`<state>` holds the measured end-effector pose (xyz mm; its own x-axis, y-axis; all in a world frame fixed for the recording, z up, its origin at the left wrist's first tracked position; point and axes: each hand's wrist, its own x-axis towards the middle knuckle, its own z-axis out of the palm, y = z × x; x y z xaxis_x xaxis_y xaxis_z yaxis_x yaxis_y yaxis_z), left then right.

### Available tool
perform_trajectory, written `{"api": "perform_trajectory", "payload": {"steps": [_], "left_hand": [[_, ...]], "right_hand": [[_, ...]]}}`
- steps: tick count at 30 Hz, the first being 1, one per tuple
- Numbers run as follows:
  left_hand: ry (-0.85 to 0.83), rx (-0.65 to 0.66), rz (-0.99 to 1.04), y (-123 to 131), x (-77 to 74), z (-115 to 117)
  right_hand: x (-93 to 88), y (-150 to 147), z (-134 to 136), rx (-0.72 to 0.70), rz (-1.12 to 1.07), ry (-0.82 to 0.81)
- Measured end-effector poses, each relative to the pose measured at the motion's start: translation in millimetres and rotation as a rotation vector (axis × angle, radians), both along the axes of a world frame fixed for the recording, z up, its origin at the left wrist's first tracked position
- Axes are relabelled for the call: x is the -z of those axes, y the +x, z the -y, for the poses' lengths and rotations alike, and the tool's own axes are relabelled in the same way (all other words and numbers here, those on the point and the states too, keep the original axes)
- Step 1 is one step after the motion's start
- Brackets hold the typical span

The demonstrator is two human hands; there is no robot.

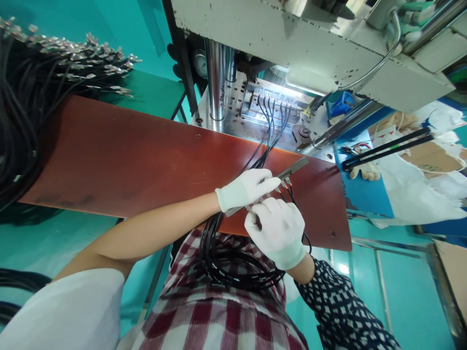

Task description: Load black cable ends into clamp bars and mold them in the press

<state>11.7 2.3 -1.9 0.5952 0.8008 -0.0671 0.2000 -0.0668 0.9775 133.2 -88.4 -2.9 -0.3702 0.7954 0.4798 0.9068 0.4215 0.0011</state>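
Observation:
My left hand (248, 187), in a white glove, grips a long flat metal bar (297, 167) that lies at a slant above the brown board. Small metal connectors (286, 182) on black cables sit in a row along the bar's near edge. My right hand (279, 228), also gloved in white, is closed at this row, its fingertips against a cable end near the bar's lower left part; the fingers hide most of it. A coil of black cables (237, 277) hangs below the hands against the checked apron.
The brown board (146, 155) runs in front of a press with steel columns (216, 80). Black cables lead into a lit metal mould (270, 104) under the press head (310, 53). A heap of cables with metal ends (83, 58) lies at left. Pliers and a glove (367, 171) lie right.

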Motion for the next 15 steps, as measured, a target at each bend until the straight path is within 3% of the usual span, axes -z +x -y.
{"api": "perform_trajectory", "payload": {"steps": [12,15], "left_hand": [[0.030,-0.022,-0.041,2.8,-4.6,2.4],[0.042,-0.022,-0.034,1.4,-2.1,1.7]], "right_hand": [[4.3,1.6,2.4,-0.043,-0.023,0.018],[-2.6,6.6,0.9,-0.062,-0.027,-0.017]]}}
